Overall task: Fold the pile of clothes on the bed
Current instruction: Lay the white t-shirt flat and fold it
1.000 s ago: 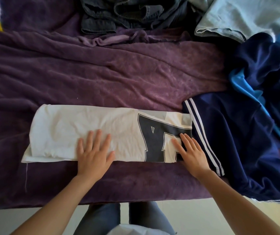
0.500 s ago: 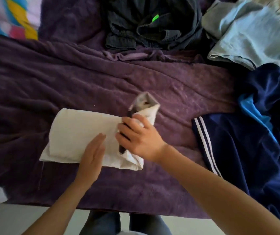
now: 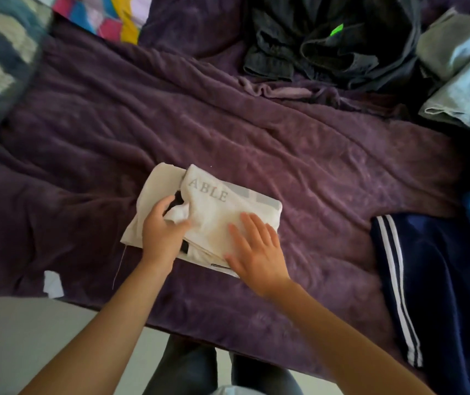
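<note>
A folded white T-shirt (image 3: 216, 215) lies on the purple-covered bed (image 3: 299, 143), near its front edge. Grey lettering (image 3: 208, 191) reading "ABLE" is noted on the top layer. The left hand (image 3: 161, 233) has its grip closed on a bunched fold of the shirt. The right hand (image 3: 256, 252) is pressed flat on it, fingers straight. A navy garment (image 3: 450, 280) with white stripes lies well apart, to the right.

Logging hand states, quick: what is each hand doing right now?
Left hand: grips the white shirt at its fold.
Right hand: open, pressing flat on the shirt.
</note>
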Demonstrator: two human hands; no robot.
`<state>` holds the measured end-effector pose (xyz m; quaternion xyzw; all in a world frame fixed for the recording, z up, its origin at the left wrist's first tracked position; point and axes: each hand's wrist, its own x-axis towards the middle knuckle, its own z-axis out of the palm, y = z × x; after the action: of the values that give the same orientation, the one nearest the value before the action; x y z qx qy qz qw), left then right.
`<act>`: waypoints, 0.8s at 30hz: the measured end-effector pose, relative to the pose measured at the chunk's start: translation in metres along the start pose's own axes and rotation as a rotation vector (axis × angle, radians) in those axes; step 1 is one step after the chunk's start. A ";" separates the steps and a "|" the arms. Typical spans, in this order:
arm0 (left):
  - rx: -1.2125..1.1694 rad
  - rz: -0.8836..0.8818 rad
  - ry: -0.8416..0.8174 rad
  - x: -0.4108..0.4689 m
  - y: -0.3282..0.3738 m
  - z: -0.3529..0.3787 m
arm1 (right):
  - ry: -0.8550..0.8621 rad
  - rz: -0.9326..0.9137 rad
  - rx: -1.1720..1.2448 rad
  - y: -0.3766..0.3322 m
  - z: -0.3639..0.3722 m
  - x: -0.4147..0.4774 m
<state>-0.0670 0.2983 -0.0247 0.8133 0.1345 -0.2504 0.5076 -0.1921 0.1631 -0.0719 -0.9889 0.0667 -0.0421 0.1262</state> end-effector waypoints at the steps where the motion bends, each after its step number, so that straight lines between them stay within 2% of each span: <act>1: -0.008 0.050 0.022 -0.002 0.002 -0.003 | -0.014 0.000 0.008 0.001 0.001 -0.005; 5: -0.023 0.232 0.137 -0.001 0.006 -0.033 | -0.033 -0.049 -0.001 -0.002 0.002 -0.012; 7: 0.020 0.217 0.156 0.004 0.001 -0.047 | -0.064 -0.077 -0.027 -0.006 0.006 -0.011; 9: 0.247 0.240 0.186 0.007 -0.010 -0.054 | -0.094 -0.087 -0.069 -0.012 0.013 -0.008; 10: 0.442 0.342 0.221 0.006 -0.015 -0.056 | -0.112 -0.081 -0.084 -0.014 0.016 -0.007; 12: 0.755 0.675 0.204 0.005 -0.024 -0.056 | -0.135 -0.069 -0.093 -0.017 0.019 -0.006; 14: 0.969 1.025 0.034 0.007 -0.033 -0.052 | -0.124 -0.084 -0.104 -0.015 0.020 -0.006; 16: 1.153 1.176 -0.146 0.011 -0.043 -0.047 | -0.110 -0.093 -0.102 -0.012 0.020 -0.007; 19: 1.346 1.109 -0.281 0.021 -0.051 -0.046 | -0.080 -0.091 -0.065 -0.012 0.019 -0.008; 24: 1.317 1.011 -0.235 0.037 -0.040 -0.056 | -0.070 -0.052 -0.008 -0.010 0.016 -0.003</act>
<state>-0.0396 0.3651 -0.0544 0.8746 -0.4736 -0.1030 -0.0091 -0.1920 0.1773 -0.0846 -0.9917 0.0365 -0.0107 0.1231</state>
